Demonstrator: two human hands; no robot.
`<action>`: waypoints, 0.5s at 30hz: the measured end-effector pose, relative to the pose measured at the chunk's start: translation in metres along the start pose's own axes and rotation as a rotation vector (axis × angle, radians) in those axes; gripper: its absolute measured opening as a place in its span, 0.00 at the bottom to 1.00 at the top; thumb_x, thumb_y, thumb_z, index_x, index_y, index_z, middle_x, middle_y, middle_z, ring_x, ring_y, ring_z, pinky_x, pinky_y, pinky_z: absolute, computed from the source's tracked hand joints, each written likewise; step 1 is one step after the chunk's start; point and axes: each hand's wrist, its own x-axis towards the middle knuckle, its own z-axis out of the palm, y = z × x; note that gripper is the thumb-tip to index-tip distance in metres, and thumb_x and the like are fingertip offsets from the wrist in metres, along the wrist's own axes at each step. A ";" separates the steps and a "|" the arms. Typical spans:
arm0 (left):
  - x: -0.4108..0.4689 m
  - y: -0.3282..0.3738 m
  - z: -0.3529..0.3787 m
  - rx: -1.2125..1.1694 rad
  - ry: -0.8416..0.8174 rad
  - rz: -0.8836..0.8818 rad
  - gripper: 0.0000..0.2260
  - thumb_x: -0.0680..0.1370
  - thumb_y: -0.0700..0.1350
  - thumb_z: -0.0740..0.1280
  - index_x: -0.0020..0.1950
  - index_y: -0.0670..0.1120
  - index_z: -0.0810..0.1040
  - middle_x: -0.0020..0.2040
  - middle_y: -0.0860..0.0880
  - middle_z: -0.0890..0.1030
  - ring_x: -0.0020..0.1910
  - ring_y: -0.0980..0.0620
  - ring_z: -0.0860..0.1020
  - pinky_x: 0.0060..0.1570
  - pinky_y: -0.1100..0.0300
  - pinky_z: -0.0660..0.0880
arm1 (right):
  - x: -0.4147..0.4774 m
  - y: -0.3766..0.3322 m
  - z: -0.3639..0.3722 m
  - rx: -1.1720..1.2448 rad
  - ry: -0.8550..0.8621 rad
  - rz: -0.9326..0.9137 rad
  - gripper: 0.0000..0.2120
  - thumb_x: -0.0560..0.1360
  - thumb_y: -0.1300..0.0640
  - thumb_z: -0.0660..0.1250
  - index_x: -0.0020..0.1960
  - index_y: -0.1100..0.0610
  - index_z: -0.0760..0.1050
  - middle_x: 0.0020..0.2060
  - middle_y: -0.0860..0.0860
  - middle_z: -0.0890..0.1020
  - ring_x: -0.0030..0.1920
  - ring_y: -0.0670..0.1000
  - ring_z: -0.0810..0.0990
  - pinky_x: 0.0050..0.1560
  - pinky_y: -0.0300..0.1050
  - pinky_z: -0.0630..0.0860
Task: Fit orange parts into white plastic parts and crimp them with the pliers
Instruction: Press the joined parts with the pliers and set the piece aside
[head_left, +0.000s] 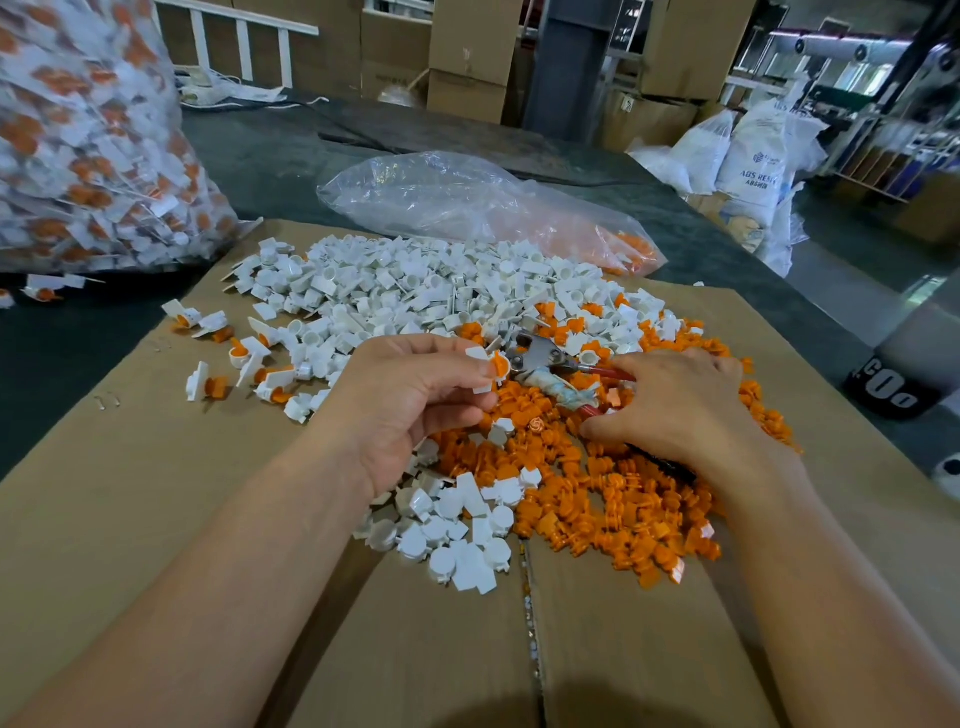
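Observation:
My left hand (415, 395) pinches a white plastic part with an orange part fitted in it (491, 366), held just above the piles. The pliers (550, 364) lie on the orange heap, metal jaws pointing left close to that piece, their red handles running under my right hand (675, 405). My right hand rests palm down over the handles and the orange parts, fingers spread; whether it grips a handle is hidden. A heap of white plastic parts (415, 291) covers the far side of the cardboard. Orange parts (613, 509) are heaped on the near right.
Several fitted pieces (244, 364) lie loose at the left on the cardboard sheet (156, 493). A big bag of fitted pieces (88, 135) stands far left. A clear bag (467, 202) with some orange parts lies behind the heaps. Boxes and sacks stand beyond the table.

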 end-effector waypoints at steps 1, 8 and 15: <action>0.000 0.000 0.000 -0.001 0.001 0.001 0.04 0.66 0.32 0.69 0.38 0.39 0.78 0.27 0.46 0.79 0.25 0.54 0.79 0.22 0.68 0.73 | -0.001 -0.002 -0.001 0.000 0.035 -0.010 0.29 0.63 0.33 0.65 0.59 0.46 0.72 0.57 0.51 0.75 0.58 0.55 0.66 0.50 0.50 0.56; 0.001 -0.002 -0.001 -0.053 -0.003 0.053 0.05 0.68 0.32 0.68 0.35 0.40 0.77 0.26 0.47 0.79 0.26 0.54 0.79 0.24 0.67 0.74 | -0.010 0.004 -0.015 0.160 0.249 -0.044 0.20 0.64 0.45 0.69 0.54 0.51 0.75 0.46 0.50 0.78 0.49 0.52 0.69 0.49 0.47 0.63; 0.003 -0.007 0.003 -0.081 0.030 0.116 0.08 0.73 0.32 0.65 0.36 0.43 0.74 0.26 0.51 0.79 0.27 0.55 0.79 0.23 0.67 0.73 | -0.021 -0.002 -0.023 0.279 0.394 -0.099 0.22 0.68 0.60 0.68 0.62 0.56 0.73 0.56 0.54 0.78 0.57 0.55 0.73 0.54 0.48 0.68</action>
